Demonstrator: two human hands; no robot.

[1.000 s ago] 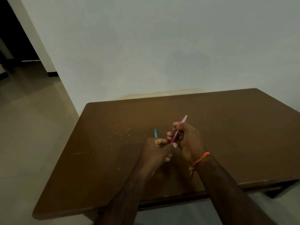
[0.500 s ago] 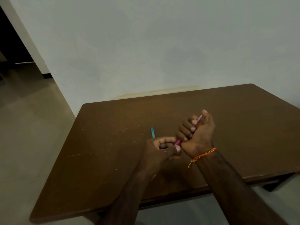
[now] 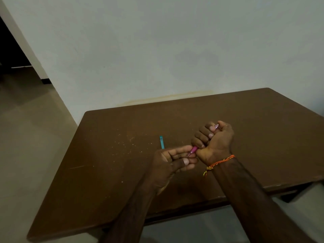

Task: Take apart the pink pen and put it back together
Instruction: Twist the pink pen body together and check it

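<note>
Two hands are on the job over the brown desk [image 3: 228, 120], and they meet right at the pink pen [image 3: 194, 149]. The right hand [image 3: 213, 139] is balled into a fist around the barrel, fingers wrapped tight, with the pale top end of the pen poking out beside the thumb and the pink lower end sticking out below the little finger. The left hand [image 3: 172, 161] is partly curled, its fingertips [image 3: 186, 149] pinching in at the pen's writing end, thumb just beneath. Looks like a twist-or-pull at the tip section, though whether it is coming off or going back on, I can't tell from here.

Off to the far side of the left hand, a small teal piece [image 3: 161, 142] lies flat on the desk, close to the fingers but not touching them. Could be a pen part; too small to be sure. An orange thread bracelet [image 3: 220, 162] sits on the right wrist.

Now the risks. That tip is a tiny thing pinched between fingertips above the desk: a slip and it drops, rolls, maybe off the near edge. If the tip section comes free suddenly, any spring or refill inside could jump out. The fist hides the barrel, so a crooked pull might bend the refill. And a careless left-hand sweep could knock the teal piece away.
</note>
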